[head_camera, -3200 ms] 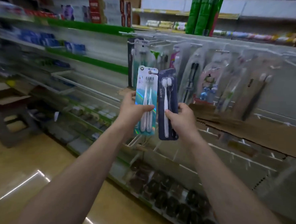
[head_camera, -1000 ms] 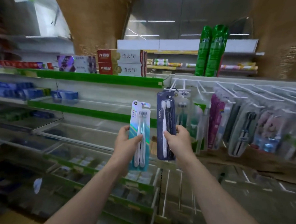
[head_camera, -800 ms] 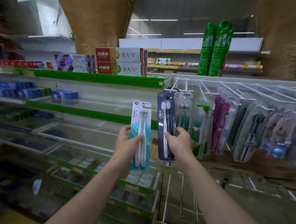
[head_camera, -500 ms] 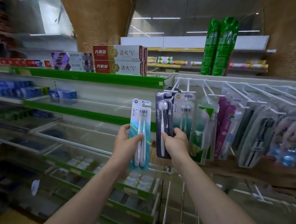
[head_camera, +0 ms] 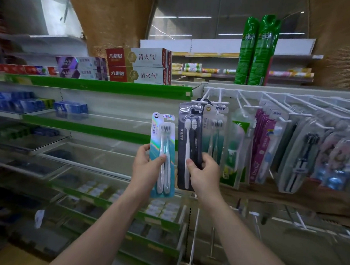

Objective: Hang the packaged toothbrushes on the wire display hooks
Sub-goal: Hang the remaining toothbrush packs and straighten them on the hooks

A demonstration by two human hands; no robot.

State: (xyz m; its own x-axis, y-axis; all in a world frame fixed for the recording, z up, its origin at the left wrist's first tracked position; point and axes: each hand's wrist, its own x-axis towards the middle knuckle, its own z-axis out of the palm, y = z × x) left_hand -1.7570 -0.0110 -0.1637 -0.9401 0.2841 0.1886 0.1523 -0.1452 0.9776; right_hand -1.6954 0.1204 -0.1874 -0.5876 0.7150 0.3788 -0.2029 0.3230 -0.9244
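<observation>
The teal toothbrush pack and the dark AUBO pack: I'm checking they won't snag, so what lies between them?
Nothing. In the head view a narrow gap separates the teal toothbrush pack from the dark AUBO pack; only the shelving behind shows through.

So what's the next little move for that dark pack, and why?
Probably push the dark pack, gripped by the right hand, back along the white hook. Its top sits right at the hook's front end; I can't tell if it's threaded. The left hand holds the teal pack.
</observation>
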